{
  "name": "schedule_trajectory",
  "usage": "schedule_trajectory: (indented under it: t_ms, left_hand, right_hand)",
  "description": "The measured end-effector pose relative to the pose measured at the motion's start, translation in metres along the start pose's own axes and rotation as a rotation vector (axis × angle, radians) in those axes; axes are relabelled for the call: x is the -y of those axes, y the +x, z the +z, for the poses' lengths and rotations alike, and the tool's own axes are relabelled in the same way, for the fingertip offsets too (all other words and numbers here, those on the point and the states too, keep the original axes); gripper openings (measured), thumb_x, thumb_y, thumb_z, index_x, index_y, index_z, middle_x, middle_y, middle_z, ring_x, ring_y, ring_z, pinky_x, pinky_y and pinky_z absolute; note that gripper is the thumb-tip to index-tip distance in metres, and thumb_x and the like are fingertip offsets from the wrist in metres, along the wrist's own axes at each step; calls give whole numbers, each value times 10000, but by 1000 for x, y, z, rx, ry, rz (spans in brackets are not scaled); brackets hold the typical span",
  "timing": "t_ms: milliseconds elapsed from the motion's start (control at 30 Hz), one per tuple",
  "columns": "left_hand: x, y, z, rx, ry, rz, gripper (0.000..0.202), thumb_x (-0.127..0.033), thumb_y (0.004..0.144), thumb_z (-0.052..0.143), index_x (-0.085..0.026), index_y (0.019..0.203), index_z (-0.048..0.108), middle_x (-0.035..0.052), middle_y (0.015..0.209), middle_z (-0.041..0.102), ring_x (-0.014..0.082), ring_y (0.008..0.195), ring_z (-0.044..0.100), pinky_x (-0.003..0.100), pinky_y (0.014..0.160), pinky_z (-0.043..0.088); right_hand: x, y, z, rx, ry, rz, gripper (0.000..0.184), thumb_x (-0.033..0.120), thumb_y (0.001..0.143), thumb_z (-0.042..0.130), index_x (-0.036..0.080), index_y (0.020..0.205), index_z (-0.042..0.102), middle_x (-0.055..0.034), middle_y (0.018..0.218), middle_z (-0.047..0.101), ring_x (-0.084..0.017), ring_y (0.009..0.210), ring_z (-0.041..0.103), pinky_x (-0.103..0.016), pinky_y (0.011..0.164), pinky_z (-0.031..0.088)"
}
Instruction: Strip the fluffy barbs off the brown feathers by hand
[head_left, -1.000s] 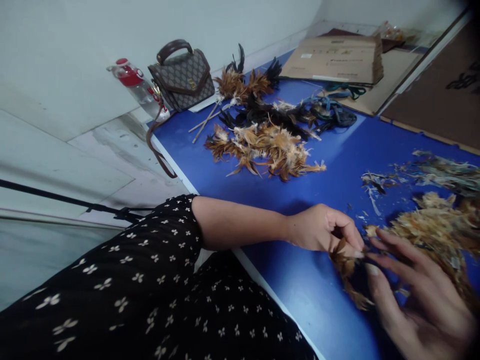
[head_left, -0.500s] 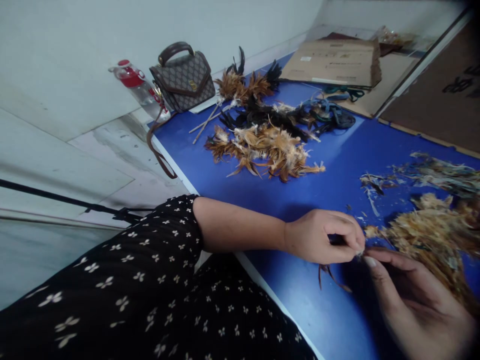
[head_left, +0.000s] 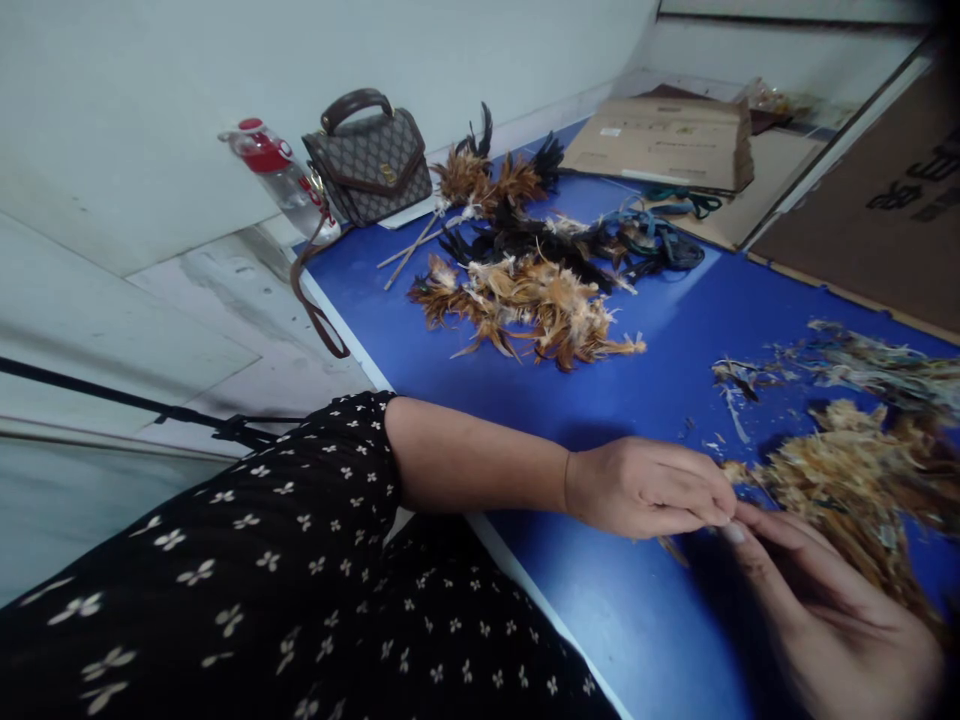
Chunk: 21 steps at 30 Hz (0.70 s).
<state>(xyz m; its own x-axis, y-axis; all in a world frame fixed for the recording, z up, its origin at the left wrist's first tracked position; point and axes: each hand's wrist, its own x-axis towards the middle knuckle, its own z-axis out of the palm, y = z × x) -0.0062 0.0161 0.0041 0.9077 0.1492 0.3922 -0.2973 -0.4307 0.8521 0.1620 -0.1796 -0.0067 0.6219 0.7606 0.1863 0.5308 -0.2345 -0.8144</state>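
The left hand (head_left: 646, 488) lies on the near part of the blue tabletop (head_left: 675, 310), forearm stretched in from the left. Its grip is closed, fingertips pressed flat against the thumb. A brown feather (head_left: 670, 547) shows just under the hand, and the pinch seems to hold it by the quill, though the blur there makes this uncertain. The right hand (head_left: 821, 615) comes in from the near right corner, with its fingers (head_left: 757, 530) stretched long and touching the left fingertips. I cannot tell whether its grip has hold of anything.

Just right of both hands is a heap (head_left: 855, 480) of pale tan feathers, its near edge beside the left fingertips. Beyond it, scraps (head_left: 862, 360) lie scattered on the right.

Well apart, toward the far middle, lies a bunch (head_left: 540, 300) of brown and orange feathers. Dark feathers (head_left: 525, 232) lie behind it, and some thin sticks (head_left: 409, 250) to their left. Tangled cords (head_left: 664, 245) lie to the right of the dark feathers. Flattened cardboard (head_left: 667, 135) is stacked at the far end.

A handbag (head_left: 367, 160) stands at the far left corner, its strap hanging over the edge, with a red-capped bottle (head_left: 274, 172) lying on its side just left of it.
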Motion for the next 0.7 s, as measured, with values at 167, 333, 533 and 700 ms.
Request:
schedule_trajectory:
  t_ms: [167, 333, 533, 700]
  left_hand:
    - [5, 1, 2, 4, -31, 3, 99, -121, 962, 726, -159, 885, 775, 160, 1226, 782, 203, 1270, 749, 312, 1158, 578]
    - [5, 0, 5, -17, 46, 19, 135, -140, 994, 672, -157, 891, 758, 169, 1187, 786, 198, 1258, 732, 343, 1154, 581]
    - [6, -4, 6, -95, 117, 96, 155, -172, 1012, 631, -150, 922, 755, 189, 1140, 768, 220, 1205, 735, 335, 1125, 587]
    - [6, -5, 2, -3, 158, 109, 159, -146, 1004, 607, -159, 936, 750, 169, 1106, 759, 209, 1144, 736, 315, 1101, 589]
  right_hand:
    - [-7, 0, -2, 31, -32, -99, 364, 530, 800, 893, 353, 1117, 864, -10, 1116, 837, -258, 959, 821, -340, 1012, 665]
    - [9, 0, 0, 65, -59, -279, 244, 453, 874, 840, 332, 1086, 826, -23, 1074, 809, -243, 870, 772, -399, 901, 667]
    - [17, 6, 3, -14, -194, -458, 125, 354, 928, 805, 296, 1038, 793, -27, 1066, 803, -214, 903, 761, -384, 882, 589]
    - [9, 8, 3, -96, -371, -513, 112, 373, 957, 764, 273, 1008, 770, -34, 1036, 802, -206, 898, 755, -367, 946, 584]
